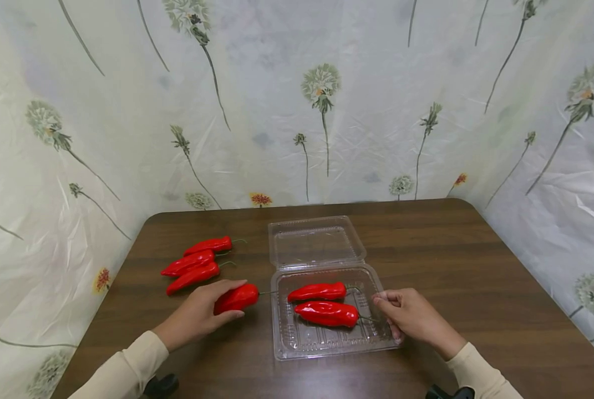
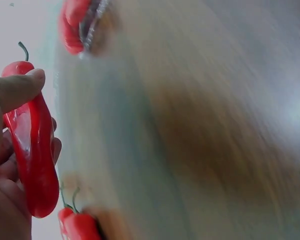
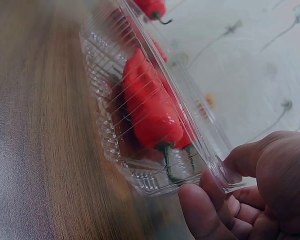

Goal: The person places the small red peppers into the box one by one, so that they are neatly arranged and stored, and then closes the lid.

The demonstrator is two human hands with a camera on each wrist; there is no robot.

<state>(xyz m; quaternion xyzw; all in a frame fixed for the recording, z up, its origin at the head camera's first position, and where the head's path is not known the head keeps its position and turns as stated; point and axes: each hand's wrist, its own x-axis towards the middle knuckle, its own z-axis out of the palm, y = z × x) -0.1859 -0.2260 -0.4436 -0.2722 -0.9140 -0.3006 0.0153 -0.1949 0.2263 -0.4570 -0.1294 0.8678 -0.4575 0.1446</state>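
My left hand (image 1: 204,310) grips a red pepper (image 1: 237,298) between thumb and fingers, just left of a clear plastic clamshell box (image 1: 287,347). In the left wrist view that red pepper (image 2: 31,145) shows along its length, its green stem at the top. Two red peppers, an upper one (image 1: 318,291) and a lower one (image 1: 326,313), lie side by side in the box's base, stems to the right. At the right edge of the box, my right hand (image 1: 416,316) pinches the rim; the right wrist view shows thumb and fingers (image 3: 197,210) at the corner.
Three more red peppers (image 1: 194,277) lie close together on the wooden table (image 1: 426,244) at the left. The box's lid (image 1: 316,241) lies folded back behind the base. A floral-patterned sheet (image 1: 257,111) hangs around the table's back and sides.
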